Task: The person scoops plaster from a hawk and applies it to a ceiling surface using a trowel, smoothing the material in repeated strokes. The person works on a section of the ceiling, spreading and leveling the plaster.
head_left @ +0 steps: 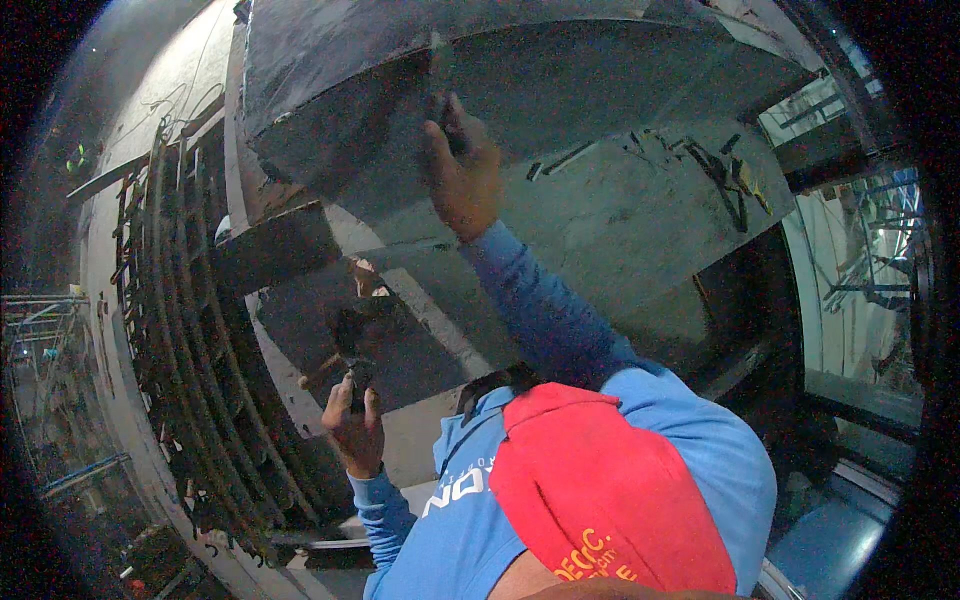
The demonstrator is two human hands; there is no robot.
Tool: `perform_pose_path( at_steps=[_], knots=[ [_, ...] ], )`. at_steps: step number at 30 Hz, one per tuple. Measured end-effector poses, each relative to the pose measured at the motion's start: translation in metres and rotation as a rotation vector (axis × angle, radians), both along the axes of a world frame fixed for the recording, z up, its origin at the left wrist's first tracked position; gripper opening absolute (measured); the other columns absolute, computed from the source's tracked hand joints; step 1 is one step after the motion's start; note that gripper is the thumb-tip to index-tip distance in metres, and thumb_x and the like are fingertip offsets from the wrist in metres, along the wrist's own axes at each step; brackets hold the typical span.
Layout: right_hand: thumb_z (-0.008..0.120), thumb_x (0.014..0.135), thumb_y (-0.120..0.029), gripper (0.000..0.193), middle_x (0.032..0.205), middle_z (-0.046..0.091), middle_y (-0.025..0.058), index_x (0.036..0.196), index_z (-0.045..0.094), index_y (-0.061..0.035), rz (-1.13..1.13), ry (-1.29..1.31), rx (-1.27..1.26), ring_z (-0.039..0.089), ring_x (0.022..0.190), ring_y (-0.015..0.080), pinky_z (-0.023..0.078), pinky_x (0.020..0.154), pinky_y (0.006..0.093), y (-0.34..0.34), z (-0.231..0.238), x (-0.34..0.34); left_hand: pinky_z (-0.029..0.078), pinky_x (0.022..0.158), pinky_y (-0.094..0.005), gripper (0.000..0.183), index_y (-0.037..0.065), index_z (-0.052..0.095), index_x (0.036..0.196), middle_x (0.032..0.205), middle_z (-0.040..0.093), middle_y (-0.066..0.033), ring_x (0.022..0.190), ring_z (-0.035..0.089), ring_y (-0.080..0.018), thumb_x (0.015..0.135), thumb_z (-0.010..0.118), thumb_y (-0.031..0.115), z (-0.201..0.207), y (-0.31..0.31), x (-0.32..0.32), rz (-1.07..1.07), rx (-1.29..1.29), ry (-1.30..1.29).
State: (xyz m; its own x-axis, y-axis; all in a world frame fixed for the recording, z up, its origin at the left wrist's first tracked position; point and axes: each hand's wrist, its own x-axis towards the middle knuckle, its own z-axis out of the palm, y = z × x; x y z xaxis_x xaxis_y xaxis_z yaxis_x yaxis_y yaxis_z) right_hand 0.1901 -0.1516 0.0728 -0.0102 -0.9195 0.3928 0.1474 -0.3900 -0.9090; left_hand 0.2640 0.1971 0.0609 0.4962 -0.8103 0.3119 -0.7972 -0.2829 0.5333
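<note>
Neither of my hands is in view. A person in a blue long-sleeved shirt (pixel 690 440) and a red cap (pixel 600 490) fills the lower middle, seen from above. This person's right hand (pixel 462 175) reaches up and presses a small dark tool against a large curved grey slab (pixel 620 210). Their left hand (pixel 352 420) is closed on a short dark tool, held at the edge of a dark panel (pixel 400 340). What kind of tools these are I cannot tell.
A curved cage of steel bars (pixel 180 330) runs down the left side. A dark overhanging block (pixel 420 50) sits above the slab. Black clamps or straps (pixel 730 180) lie on the slab at the right. Scaffold frames (pixel 870 260) stand at the far right.
</note>
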Motion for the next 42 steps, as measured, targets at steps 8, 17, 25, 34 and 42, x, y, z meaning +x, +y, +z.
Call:
perform_pose_path(
  at_steps=[8,17,25,34,42],
  knots=[
    [0.071,0.095,-0.016,0.042,0.105,0.068,0.0159,0.132,0.064,0.0038,0.019,0.215,-0.209,0.067,0.089,0.0242,0.055,0.079,0.0356,0.020,-0.014,0.016,0.054,0.074,-0.0377,0.019,-0.004,0.067,0.108,0.094,0.067,-0.0186,0.084,0.068,-0.0307,0.088,0.069,-0.002,-0.016,0.018,0.005,0.039,-0.204,0.022],
    [0.071,0.096,-0.018,0.039,0.113,0.067,0.0195,0.129,0.065,0.0020,-0.149,0.403,-0.382,0.068,0.092,0.0267,0.055,0.081,0.0364,0.002,-0.015,0.013,0.050,0.067,-0.0375,0.015,-0.003,0.067,0.102,0.088,0.066,-0.0158,0.076,0.066,-0.0304,0.089,0.070,0.002,-0.012,0.020,0.003,0.070,-0.149,0.087],
    [0.074,0.094,-0.016,0.046,0.113,0.064,0.0170,0.135,0.062,0.0004,-0.087,0.255,-0.241,0.066,0.098,0.0244,0.055,0.085,0.0372,0.004,-0.026,0.007,0.051,0.068,-0.0386,0.015,-0.002,0.066,0.102,0.086,0.064,-0.0164,0.076,0.065,-0.0309,0.088,0.070,0.001,-0.028,0.026,0.007,0.068,-0.204,0.085],
    [0.070,0.094,-0.006,0.043,0.113,0.066,0.0160,0.137,0.063,-0.0029,-0.049,0.196,-0.399,0.068,0.102,0.0266,0.056,0.089,0.0378,-0.008,-0.040,0.009,0.054,0.072,-0.0415,0.043,-0.001,0.055,0.126,0.095,0.067,-0.0215,0.082,0.068,-0.0360,0.086,0.071,-0.007,-0.028,0.030,0.012,-0.002,-0.083,0.013],
    [0.071,0.092,-0.003,0.044,0.114,0.066,0.0155,0.136,0.064,-0.0050,-0.100,0.460,-0.563,0.068,0.101,0.0295,0.056,0.085,0.0386,-0.010,-0.030,-0.005,0.054,0.072,-0.0386,0.022,-0.005,0.066,0.109,0.094,0.068,-0.0189,0.082,0.068,-0.0331,0.088,0.070,0.000,-0.019,0.025,0.003,0.059,-0.122,0.131]
  ],
)
